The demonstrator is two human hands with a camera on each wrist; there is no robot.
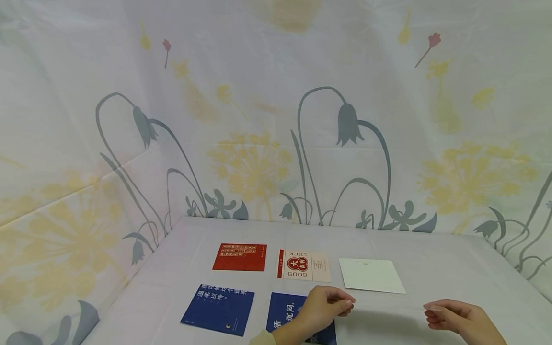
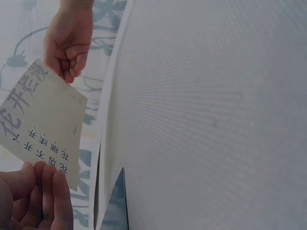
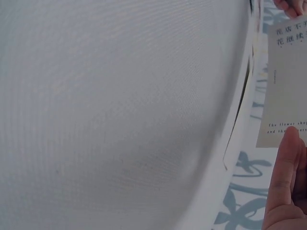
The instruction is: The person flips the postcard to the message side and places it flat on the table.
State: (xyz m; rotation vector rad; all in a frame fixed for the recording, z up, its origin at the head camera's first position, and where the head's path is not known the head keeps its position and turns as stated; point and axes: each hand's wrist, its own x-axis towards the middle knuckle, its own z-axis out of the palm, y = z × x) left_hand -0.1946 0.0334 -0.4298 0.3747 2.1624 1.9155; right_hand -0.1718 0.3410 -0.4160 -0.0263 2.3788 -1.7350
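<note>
A cream card [image 2: 48,115] with grey and blue Chinese characters is raised between my two hands. My left hand [image 2: 38,196] pinches its near edge between thumb and fingers. Over at the opposite edge, the right hand [image 3: 288,187] holds it with fingertips, one finger overlapping the English print. From the head camera, the left hand [image 1: 323,309] is above a blue card [image 1: 280,309], partly covering it, and the right hand [image 1: 461,318] is farther right with fingers bent. The raised card does not stand out there against the white table.
On the white table [image 1: 448,268] lie a red card [image 1: 239,262], a cream and red GOOD LUCK card [image 1: 316,268], a pale green card [image 1: 373,278] and another blue card [image 1: 220,311]. A flower-printed curtain [image 1: 267,96] hangs behind and at the sides.
</note>
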